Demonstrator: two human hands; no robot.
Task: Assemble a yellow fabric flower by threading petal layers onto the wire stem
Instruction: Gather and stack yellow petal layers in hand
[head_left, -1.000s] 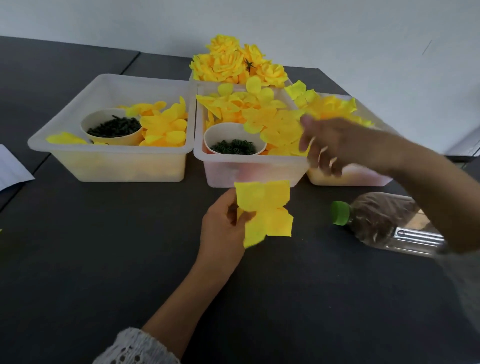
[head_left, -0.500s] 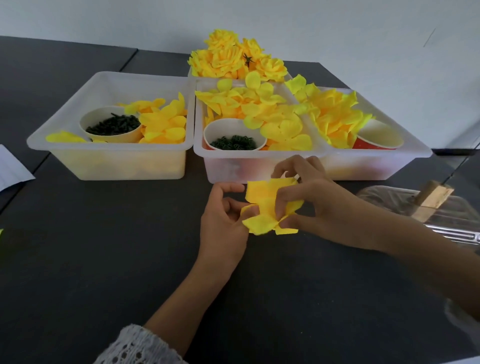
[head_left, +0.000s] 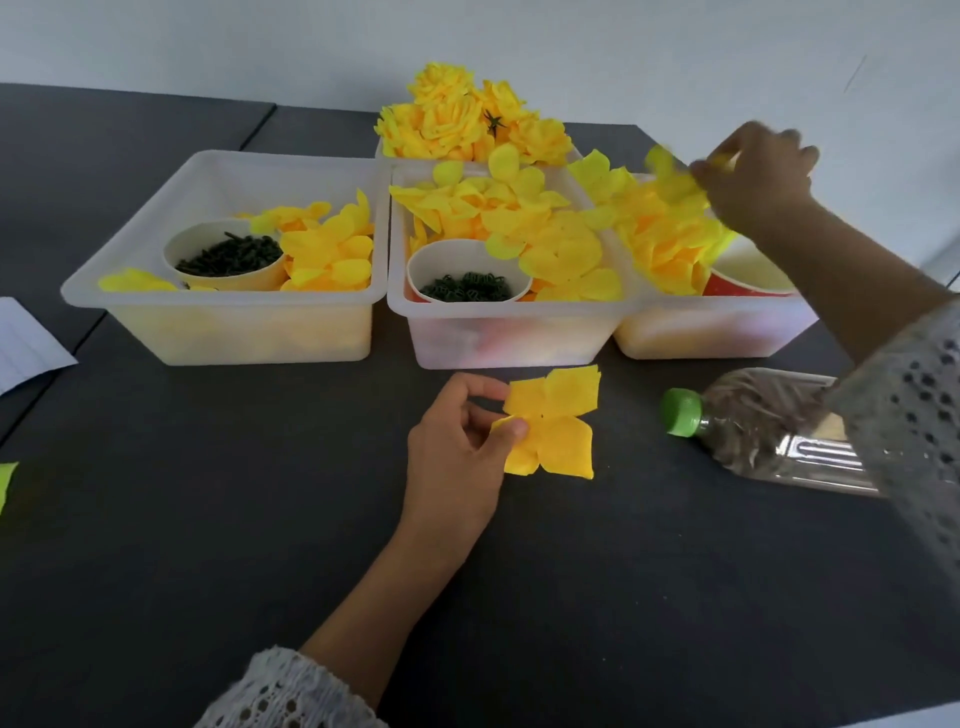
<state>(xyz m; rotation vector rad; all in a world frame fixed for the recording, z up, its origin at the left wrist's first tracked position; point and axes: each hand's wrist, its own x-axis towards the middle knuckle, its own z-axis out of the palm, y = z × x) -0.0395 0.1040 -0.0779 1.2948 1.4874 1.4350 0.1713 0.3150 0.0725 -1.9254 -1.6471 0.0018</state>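
The left hand (head_left: 460, 441) pinches a four-lobed yellow petal layer (head_left: 553, 423) between thumb and fingers, holding it just above the dark table (head_left: 208, 519), in front of the middle bin (head_left: 498, 332); the layer is spread flat, with a small hole at its centre. The right hand (head_left: 756, 176) reaches over the right bin (head_left: 711, 327); its fingers are curled on a loose yellow petal (head_left: 672, 179), though motion blur obscures the exact grip. The left bin (head_left: 228, 322) and the middle bin each hold yellow petals and a cup of dark green parts; a red cup (head_left: 748, 275) sits in the right bin. A clear bottle (head_left: 769, 431) with a green cap lies on its side, right of the held layer.
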